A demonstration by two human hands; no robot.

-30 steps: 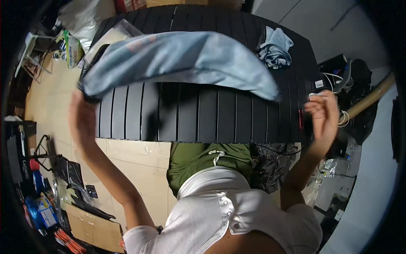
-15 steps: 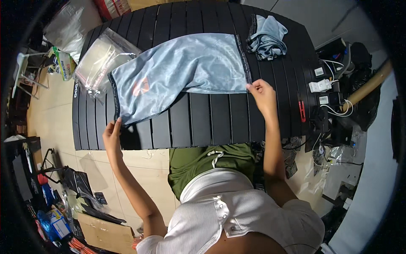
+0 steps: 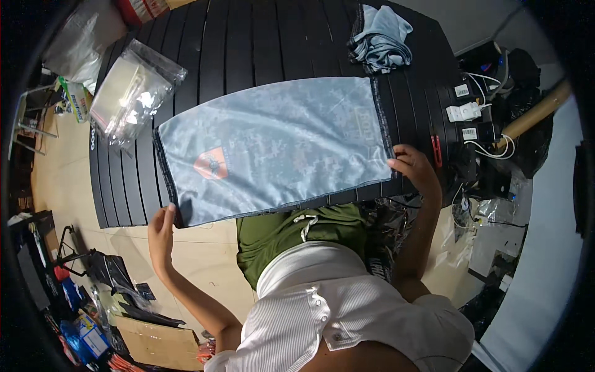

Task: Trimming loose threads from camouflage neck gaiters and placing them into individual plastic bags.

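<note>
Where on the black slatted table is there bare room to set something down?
Free: the black slatted table beyond the light blue garment, between the clear plastic bags and the folded blue cloth. Crowded: the right edge, with white chargers and cables.

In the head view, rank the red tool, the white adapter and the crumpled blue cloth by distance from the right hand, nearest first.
From the right hand:
1. Red tool, just beyond the hand on the table's right edge.
2. White adapter, farther out among the cables on the right.
3. Crumpled blue cloth, at the table's far right corner.
</note>
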